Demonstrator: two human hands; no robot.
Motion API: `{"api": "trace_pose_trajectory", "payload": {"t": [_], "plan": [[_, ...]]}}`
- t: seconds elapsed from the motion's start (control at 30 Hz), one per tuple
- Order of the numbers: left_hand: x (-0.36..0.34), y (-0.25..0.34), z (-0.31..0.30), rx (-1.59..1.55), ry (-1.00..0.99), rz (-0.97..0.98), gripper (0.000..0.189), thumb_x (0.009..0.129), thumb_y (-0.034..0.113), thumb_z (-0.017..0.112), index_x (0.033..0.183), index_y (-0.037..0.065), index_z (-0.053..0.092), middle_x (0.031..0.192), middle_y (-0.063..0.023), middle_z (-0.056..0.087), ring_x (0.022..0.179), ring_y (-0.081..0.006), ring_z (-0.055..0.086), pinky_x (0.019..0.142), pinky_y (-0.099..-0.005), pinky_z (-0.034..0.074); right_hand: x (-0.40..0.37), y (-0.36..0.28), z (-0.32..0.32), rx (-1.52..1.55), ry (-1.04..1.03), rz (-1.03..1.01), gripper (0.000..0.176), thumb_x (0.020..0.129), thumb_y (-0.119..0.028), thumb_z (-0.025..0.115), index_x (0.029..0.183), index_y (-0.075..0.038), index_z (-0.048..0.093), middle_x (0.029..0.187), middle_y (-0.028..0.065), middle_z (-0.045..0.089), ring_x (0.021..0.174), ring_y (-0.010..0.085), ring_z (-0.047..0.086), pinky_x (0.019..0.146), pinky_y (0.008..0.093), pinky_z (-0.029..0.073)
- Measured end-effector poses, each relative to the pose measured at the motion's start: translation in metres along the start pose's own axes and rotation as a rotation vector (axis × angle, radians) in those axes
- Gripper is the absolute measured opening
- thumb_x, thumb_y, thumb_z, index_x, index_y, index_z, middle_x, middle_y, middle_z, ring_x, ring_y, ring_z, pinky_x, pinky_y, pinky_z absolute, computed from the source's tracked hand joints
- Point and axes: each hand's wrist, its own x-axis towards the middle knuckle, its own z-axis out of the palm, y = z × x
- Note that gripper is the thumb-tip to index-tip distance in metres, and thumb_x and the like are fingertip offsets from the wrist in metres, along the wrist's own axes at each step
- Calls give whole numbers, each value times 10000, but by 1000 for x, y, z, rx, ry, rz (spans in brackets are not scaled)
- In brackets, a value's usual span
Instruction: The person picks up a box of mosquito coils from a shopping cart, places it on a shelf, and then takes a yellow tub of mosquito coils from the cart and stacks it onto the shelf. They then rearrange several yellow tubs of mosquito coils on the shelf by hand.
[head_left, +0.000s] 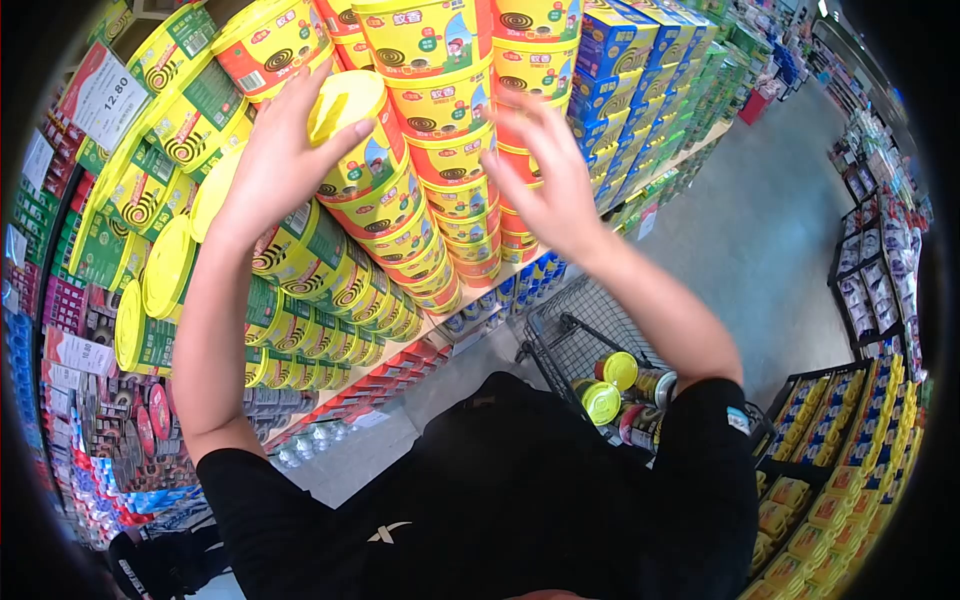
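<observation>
My left hand (283, 160) reaches up among yellow and red tubs of mosquito coils, its fingers stretched out and the thumb apart. The thumb overlaps the yellow-lidded top tub (365, 160) of one column, and the fingers lie along that tub's left side. To the right, my right hand (548, 180) is raised with its fingers spread, slightly blurred. It is in front of the neighbouring column of tubs (450, 155), holding nothing. Both forearms are bare up to black short sleeves.
Green and yellow tubs (200, 90) are stacked on the left beside a price card (108, 97) reading 12.80. Blue boxes (610, 45) stand right of the columns. A shopping cart (560, 345) below holds several tubs and cans. Across the aisle are racks of yellow packs (830, 510).
</observation>
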Motion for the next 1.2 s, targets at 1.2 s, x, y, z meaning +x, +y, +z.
{"api": "trace_pose_trajectory", "payload": {"t": [1.2], "plan": [[125, 35, 27, -165, 125, -82, 881, 758, 609, 782, 1414, 55, 585, 1510, -244, 475, 1372, -332, 512, 1135, -404, 391, -333, 34, -8, 177, 42, 1092, 314, 939, -91, 686, 1246, -44, 647, 1137, 60, 608, 988, 140, 640, 773, 277, 528]]}}
